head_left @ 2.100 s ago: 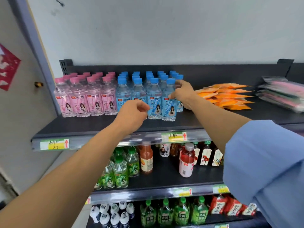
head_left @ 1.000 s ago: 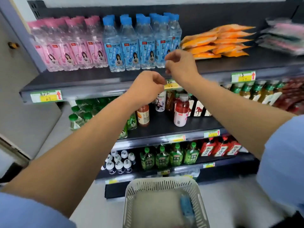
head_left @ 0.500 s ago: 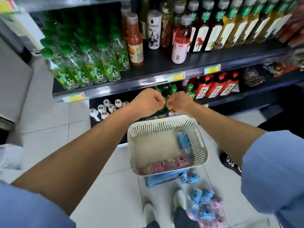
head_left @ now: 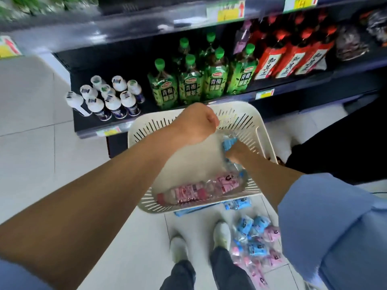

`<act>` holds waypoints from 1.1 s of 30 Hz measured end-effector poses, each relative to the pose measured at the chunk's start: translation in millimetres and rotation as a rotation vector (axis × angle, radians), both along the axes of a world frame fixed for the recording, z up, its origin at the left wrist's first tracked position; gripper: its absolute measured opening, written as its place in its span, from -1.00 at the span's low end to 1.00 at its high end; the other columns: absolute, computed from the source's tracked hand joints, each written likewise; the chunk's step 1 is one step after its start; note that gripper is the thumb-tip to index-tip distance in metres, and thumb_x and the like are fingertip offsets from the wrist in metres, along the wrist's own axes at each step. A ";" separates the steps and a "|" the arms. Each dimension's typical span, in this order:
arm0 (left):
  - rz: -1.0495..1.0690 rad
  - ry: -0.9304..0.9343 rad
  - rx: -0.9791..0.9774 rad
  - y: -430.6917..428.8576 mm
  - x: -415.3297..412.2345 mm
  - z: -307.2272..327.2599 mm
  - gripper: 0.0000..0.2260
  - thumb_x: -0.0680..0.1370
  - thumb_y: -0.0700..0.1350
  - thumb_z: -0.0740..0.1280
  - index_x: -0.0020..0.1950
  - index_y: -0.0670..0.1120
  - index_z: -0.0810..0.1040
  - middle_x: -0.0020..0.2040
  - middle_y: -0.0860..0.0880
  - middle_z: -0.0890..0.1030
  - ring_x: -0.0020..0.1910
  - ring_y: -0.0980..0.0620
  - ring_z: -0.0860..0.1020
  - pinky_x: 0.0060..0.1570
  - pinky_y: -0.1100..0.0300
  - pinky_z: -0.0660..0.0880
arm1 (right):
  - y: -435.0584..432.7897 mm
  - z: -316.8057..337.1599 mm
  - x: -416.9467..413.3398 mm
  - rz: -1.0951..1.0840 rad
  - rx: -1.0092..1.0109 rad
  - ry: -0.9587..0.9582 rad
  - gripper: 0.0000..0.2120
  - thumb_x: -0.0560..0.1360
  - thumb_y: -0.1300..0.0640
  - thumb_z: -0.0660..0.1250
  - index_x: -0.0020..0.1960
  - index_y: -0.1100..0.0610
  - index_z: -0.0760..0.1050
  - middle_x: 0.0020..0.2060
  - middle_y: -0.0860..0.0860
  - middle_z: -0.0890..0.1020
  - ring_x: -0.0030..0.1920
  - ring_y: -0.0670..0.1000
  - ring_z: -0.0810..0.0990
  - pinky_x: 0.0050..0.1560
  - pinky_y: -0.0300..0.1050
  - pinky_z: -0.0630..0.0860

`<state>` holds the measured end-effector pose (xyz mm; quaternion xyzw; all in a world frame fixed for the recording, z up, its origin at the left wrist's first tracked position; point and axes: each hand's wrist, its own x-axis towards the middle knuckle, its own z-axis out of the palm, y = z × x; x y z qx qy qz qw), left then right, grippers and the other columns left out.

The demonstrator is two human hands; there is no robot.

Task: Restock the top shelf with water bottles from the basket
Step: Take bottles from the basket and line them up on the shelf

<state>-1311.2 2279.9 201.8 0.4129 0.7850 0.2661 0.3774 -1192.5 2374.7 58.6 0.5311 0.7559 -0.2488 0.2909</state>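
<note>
Floor pack (head_left: 255, 245): wrapped blue and pink bottles, just right of the shoes (head_left: 222, 235).
Pink bottles (head_left: 188, 192): lying on their sides along the near wall of the basket (head_left: 247, 114).
Right grip (head_left: 236, 151): inside the basket near its right wall, fingers curled round a blue bottle (head_left: 229, 142), blurred.
Left grip (head_left: 194, 124): above the basket, curled into a fist, holding nothing.
Bottom shelf (head_left: 314, 84): green bottles (head_left: 192, 84) and white-capped bottles (head_left: 111, 97), upright.

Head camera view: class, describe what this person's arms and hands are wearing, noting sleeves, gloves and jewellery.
The left hand and right hand are bare: no gloves, rings or watch show. A light blue right sleeve ends near the elbow; a matching left sleeve shows at the bottom-left corner.
</note>
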 end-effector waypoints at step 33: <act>0.147 0.004 0.043 -14.3 11.0 37.1 -0.78 0.47 -0.36 0.23 -0.02 -0.16 0.62 -0.30 0.05 0.53 -0.31 0.10 0.48 -0.29 0.32 0.45 | 14.4 96.7 -30.0 0.002 -0.110 0.290 -0.70 0.33 0.01 0.44 -0.32 0.16 0.38 -0.38 0.06 0.45 -0.43 0.02 0.41 -0.51 -0.28 0.30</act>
